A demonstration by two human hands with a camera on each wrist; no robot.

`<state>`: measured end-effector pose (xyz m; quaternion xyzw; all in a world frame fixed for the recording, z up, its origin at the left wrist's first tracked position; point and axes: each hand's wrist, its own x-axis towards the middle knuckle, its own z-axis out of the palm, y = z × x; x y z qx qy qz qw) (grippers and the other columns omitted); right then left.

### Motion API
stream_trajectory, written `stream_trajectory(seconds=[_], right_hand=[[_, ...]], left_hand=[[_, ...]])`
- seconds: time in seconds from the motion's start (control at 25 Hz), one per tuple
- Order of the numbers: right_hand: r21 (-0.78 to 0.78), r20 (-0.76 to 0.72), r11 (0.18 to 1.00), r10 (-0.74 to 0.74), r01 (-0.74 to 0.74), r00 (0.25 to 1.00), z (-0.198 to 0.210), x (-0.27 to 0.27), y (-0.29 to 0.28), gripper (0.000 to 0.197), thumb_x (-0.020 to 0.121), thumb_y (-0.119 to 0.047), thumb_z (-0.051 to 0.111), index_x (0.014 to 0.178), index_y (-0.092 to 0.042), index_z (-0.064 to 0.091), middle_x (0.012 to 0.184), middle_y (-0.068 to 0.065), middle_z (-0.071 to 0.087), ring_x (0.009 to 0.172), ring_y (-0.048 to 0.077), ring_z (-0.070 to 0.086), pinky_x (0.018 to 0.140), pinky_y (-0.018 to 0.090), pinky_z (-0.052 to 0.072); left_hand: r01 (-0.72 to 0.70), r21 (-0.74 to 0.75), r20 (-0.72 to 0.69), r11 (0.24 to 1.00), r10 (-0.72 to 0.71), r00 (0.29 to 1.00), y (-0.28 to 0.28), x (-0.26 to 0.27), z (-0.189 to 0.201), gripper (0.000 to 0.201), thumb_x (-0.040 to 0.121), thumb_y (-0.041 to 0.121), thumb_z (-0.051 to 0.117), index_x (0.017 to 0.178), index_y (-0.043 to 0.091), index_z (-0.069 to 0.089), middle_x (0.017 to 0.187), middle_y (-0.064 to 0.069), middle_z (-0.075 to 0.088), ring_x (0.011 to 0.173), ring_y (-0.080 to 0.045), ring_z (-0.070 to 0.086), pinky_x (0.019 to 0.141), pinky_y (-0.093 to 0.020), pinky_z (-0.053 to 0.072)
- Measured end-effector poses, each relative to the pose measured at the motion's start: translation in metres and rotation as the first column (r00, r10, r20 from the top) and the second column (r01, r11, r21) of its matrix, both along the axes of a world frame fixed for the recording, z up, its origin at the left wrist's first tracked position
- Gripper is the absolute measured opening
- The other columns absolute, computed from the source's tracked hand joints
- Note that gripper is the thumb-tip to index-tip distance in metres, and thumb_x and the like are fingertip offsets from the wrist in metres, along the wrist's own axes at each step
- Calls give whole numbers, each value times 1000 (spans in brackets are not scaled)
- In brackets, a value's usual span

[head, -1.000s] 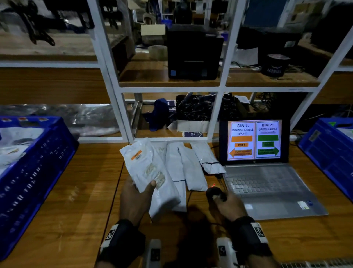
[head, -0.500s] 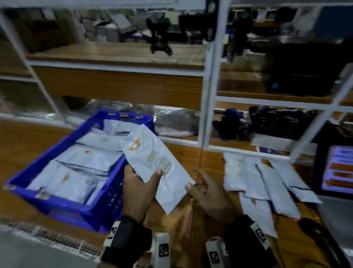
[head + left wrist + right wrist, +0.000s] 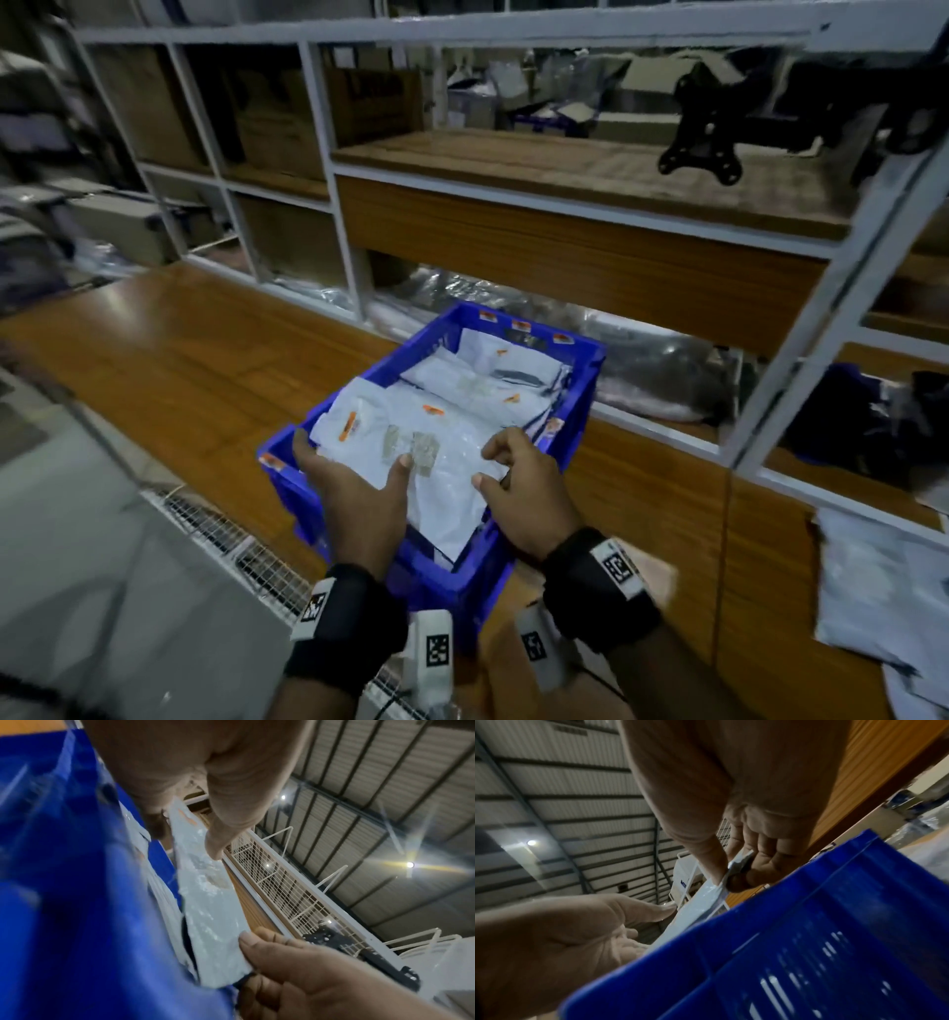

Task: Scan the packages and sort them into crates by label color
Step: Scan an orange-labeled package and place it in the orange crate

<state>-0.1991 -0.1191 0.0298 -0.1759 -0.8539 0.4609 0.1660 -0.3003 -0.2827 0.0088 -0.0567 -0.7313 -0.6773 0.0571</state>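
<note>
A white plastic package (image 3: 441, 462) with an orange label (image 3: 349, 426) is held flat just above the near end of the blue crate (image 3: 447, 580). My left hand (image 3: 359, 488) grips its left side, thumb on top and fingers underneath. My right hand (image 3: 518, 483) pinches its right edge between thumb and fingers, as the right wrist view shows on the package (image 3: 706, 902). In the left wrist view the package (image 3: 205, 902) runs edge-on over the crate wall (image 3: 77, 902). Several white packages with orange labels lie in the crate beneath it.
The crate stands on a wooden table (image 3: 179, 370) against a white shelf frame (image 3: 334, 216). Loose white packages (image 3: 873, 580) lie on the table at the right. A wire mesh panel (image 3: 246, 555) runs along the table's front edge.
The view swung left from the laptop to the crate. My left hand carried the package over the crate. My right hand, on the scanner a second ago, now pinches the package's right edge.
</note>
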Motion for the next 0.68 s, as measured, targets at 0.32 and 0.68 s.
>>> stream_trajectory(seconds=[0.32, 0.68], right_hand=[[449, 138, 892, -11, -52, 990, -25, -35, -28, 24, 87, -50, 62, 103, -37, 49, 96, -7, 72, 94, 20, 68, 80, 37, 52], [534, 175, 841, -14, -83, 984, -31, -37, -26, 34, 82, -64, 58, 103, -39, 51, 77, -9, 66, 82, 16, 64, 75, 36, 52]], left_hand=[[58, -871, -54, 487, -213, 975, -18, -33, -3, 69, 104, 55, 49, 162, 22, 32, 174, -11, 16, 161, -29, 13, 128, -53, 11], [308, -950, 312, -57, -264, 913, -7, -49, 9, 71, 110, 58, 19, 169, 24, 0, 177, -9, -7, 163, -29, 0, 127, -56, 10]])
